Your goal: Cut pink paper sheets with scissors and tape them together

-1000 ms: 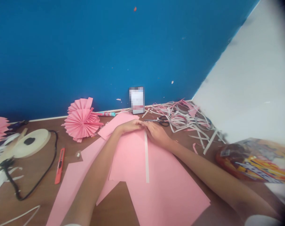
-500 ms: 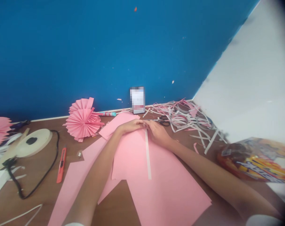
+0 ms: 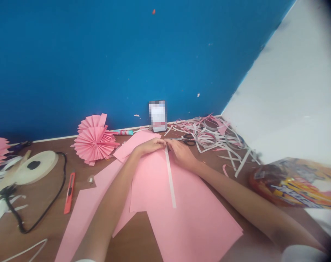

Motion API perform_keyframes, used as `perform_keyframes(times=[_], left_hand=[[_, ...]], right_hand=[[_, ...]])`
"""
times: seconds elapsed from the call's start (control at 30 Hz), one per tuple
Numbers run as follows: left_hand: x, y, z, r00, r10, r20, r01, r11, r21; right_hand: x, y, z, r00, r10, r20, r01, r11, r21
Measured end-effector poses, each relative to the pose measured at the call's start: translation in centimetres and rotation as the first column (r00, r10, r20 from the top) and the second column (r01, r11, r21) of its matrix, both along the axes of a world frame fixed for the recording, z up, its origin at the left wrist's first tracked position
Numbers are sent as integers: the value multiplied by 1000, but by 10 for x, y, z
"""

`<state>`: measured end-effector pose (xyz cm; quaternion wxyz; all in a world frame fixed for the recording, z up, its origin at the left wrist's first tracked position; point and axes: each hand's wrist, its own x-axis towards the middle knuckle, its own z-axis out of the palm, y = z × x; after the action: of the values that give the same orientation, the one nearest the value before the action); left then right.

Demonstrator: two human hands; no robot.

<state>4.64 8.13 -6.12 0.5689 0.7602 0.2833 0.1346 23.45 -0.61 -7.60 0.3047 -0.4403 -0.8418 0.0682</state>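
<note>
My left hand point(image 3: 150, 146) and my right hand point(image 3: 180, 152) meet at the far end of a narrow white strip point(image 3: 170, 180). Both pinch its top end with fingers closed. The strip runs toward me across a large pink paper sheet point(image 3: 192, 214) lying on the brown table point(image 3: 42, 203). More pink sheets point(image 3: 86, 203) lie under my left forearm. Black-handled scissors point(image 3: 187, 139) rest just beyond my right hand.
Pink pleated paper fans point(image 3: 93, 140) sit at the back left. A red box cutter point(image 3: 69, 192), a tape roll point(image 3: 35, 166) and a black cable point(image 3: 42, 214) lie left. A heap of paper strips point(image 3: 217, 138) fills the back right. A colourful packet point(image 3: 293, 183) lies right; a phone point(image 3: 158, 116) leans on the blue wall.
The near end of the white strip has swung slightly to the right. Both hands stay pinched at its far end.
</note>
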Motion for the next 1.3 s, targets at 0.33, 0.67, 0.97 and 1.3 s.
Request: perform_keyframes(times=[0.33, 0.67, 0.97, 1.3], left_hand=[[0, -5, 7, 1000, -14, -5, 14, 1000, -20], [1, -6, 6, 1000, -5, 20, 5, 1000, 1], [3, -1, 3, 994, 104, -24, -101, 988, 118], [-12, 10, 17, 927, 364, 91, -375, 904, 204]], right_hand=[[-4, 1, 1, 998, -62, -19, 63, 997, 50], [-4, 0, -2, 1000, -23, 2, 23, 997, 75], [1, 5, 2, 960, -179, -214, 193, 980, 47], [12, 10, 13, 810, -303, -502, 375, 926, 46]])
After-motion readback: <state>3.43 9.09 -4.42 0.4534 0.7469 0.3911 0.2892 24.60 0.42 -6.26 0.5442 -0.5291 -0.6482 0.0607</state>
